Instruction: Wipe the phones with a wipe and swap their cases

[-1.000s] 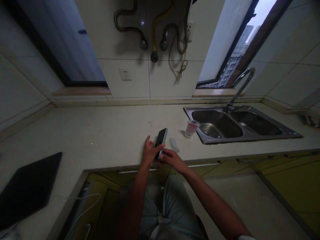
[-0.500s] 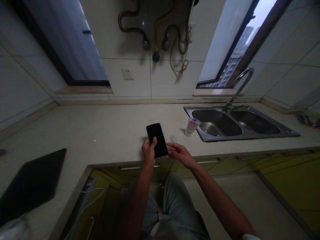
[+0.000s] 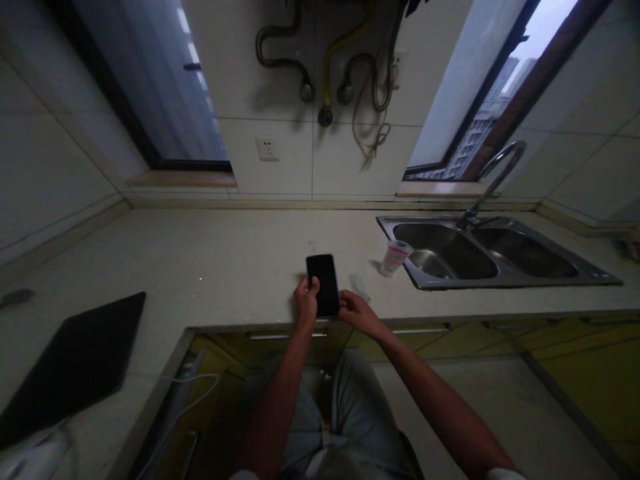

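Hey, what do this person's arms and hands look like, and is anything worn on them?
The left arm and right arm are bare, with a pale short sleeve just showing at the bottom edge of the view. The left hand and right hand wear no gloves, and no watch or ring shows.

Glossy glass, satin steel, matt stone

A smooth, glossy black glass face is seen on the smartphone; satin stainless steel forms the sink, and a matt stone finish covers the counter.
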`<state>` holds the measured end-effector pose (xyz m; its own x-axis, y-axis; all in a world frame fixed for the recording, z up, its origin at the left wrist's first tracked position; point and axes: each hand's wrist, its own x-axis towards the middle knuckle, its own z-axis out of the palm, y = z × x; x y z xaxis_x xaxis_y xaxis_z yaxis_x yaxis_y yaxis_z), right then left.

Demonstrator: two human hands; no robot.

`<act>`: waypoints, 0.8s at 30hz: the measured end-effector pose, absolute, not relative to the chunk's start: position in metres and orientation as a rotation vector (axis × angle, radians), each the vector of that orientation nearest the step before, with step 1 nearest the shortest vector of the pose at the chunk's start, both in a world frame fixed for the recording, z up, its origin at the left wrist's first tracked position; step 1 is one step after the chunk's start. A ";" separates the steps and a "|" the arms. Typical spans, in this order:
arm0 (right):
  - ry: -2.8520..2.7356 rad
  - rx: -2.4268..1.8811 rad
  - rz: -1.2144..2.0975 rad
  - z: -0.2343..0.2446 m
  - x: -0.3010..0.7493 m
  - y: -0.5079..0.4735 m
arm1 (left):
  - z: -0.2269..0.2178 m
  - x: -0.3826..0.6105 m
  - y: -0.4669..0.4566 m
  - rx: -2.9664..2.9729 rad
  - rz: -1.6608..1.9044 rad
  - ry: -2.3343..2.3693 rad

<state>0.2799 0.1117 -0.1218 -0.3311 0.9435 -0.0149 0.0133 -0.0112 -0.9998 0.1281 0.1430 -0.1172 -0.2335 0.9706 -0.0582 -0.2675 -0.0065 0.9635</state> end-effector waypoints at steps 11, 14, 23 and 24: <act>-1.563 -1.096 1.340 -0.115 0.280 0.119 | -0.118 0.132 0.161 0.795 1.426 1.195; -1.565 -1.106 1.325 -0.115 0.281 0.121 | -0.119 0.133 0.164 0.772 1.408 1.228; -1.525 -1.100 1.319 -0.116 0.278 0.122 | -0.114 0.136 0.169 0.729 1.415 1.158; -1.517 -1.104 1.323 -0.115 0.277 0.122 | -0.113 0.136 0.169 0.724 1.414 1.162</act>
<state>0.2772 0.1220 -0.1151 -0.2783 0.9599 0.0339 0.0972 0.0633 -0.9932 0.1359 0.1694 -0.1130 -0.1993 0.9637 -0.1774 -0.3611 0.0961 0.9276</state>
